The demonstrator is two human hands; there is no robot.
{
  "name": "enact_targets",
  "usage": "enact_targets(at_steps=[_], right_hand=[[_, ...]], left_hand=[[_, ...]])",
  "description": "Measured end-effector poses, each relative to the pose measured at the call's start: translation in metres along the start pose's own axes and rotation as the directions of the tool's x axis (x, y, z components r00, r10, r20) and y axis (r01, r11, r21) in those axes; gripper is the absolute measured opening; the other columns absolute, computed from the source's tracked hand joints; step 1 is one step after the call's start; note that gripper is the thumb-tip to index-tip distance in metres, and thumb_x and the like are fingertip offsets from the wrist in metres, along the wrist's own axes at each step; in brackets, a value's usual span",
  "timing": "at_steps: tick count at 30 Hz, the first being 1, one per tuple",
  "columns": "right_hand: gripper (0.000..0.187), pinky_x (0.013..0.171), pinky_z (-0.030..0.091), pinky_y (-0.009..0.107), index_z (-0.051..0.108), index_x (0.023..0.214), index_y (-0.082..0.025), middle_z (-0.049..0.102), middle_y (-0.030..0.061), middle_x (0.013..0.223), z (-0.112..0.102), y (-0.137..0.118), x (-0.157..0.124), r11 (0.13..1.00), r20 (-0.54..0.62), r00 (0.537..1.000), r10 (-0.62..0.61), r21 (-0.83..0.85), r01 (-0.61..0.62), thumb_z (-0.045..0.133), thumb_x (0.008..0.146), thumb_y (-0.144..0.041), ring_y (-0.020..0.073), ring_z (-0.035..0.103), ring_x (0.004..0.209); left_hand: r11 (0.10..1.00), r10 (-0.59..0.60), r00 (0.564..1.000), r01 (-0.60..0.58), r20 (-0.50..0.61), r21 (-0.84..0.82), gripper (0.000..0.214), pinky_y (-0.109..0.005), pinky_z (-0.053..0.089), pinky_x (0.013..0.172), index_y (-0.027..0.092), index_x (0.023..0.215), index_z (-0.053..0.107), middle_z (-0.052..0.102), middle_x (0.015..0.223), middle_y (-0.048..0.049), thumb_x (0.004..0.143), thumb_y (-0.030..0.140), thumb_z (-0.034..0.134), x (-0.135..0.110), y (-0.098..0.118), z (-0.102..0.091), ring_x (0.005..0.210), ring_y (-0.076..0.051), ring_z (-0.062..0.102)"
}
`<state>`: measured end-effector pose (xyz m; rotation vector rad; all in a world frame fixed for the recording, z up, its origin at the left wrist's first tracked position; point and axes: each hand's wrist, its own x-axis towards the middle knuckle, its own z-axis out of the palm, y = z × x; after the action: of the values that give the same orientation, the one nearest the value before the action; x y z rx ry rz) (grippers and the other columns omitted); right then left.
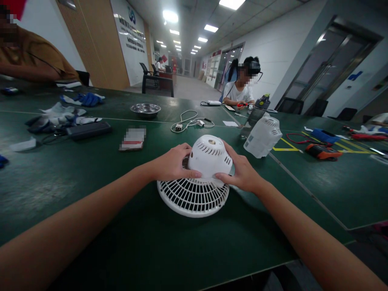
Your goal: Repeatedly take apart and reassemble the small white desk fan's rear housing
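Observation:
A white round motor housing (209, 157) with vent slots sits on top of a white fan grille (191, 198) that lies flat on the green table (91, 194). My left hand (172, 163) grips the housing from its left side, thumb along the lower edge. My right hand (241, 171) clasps it from the right, fingers curled round the back. Both hands press on the housing over the grille.
A white vented fan base (263, 136) lies tipped to the right. Beyond are a white cable (189, 121), a steel bowl (145, 109), a card (132, 141), a black case (88, 130), gloves and an orange tool (323, 151). A person sits far across; another leans at far left.

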<state>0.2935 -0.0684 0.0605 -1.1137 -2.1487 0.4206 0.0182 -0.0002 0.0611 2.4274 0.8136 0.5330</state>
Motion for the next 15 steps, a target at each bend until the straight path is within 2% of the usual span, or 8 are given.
enact_targets(at_steps=[3, 7, 15], right_hand=[[0.097, 0.095, 0.055, 0.064, 0.030, 0.160, -0.034, 0.068, 0.0080, 0.133, 0.0007, -0.0007, 0.0001, 1.000, -0.012, 1.000, -0.001, -0.003, 0.001, 0.081, 0.078, -0.042, 0.0344, 0.069, 0.102], [0.098, 0.095, 0.055, 0.064, 0.030, 0.161, -0.032, 0.072, 0.0074, 0.125, 0.0001, -0.0021, 0.0009, 1.000, -0.015, 1.000, 0.010, -0.009, -0.010, 0.081, 0.079, -0.043, 0.0337, 0.070, 0.099], [0.102, 0.103, 0.053, 0.063, 0.025, 0.161, -0.029, 0.069, 0.0091, 0.131, 0.0017, 0.0036, 0.0014, 0.995, 0.059, 0.998, 0.026, 0.090, -0.031, 0.081, 0.078, -0.047, 0.0350, 0.069, 0.111]], left_hand=[[1.000, -0.016, 1.000, 0.016, 0.008, -0.008, 0.072, -0.048, 0.050, 0.093, 0.019, 0.132, 0.063, 0.059, 0.133, -0.0166, 0.077, 0.065, 0.072, -0.0001, -0.0003, 0.0005, 0.115, -0.035, 0.060], [1.000, -0.026, 1.000, 0.026, -0.012, -0.013, 0.074, -0.053, 0.046, 0.099, 0.021, 0.135, 0.062, 0.059, 0.137, -0.0165, 0.076, 0.063, 0.073, -0.0002, -0.0004, 0.0025, 0.119, -0.038, 0.058], [0.997, 0.019, 1.000, -0.018, -0.007, 0.075, 0.077, -0.058, 0.043, 0.103, 0.017, 0.137, 0.059, 0.057, 0.139, -0.0184, 0.081, 0.068, 0.067, 0.0003, 0.0039, 0.0043, 0.122, -0.040, 0.054]])
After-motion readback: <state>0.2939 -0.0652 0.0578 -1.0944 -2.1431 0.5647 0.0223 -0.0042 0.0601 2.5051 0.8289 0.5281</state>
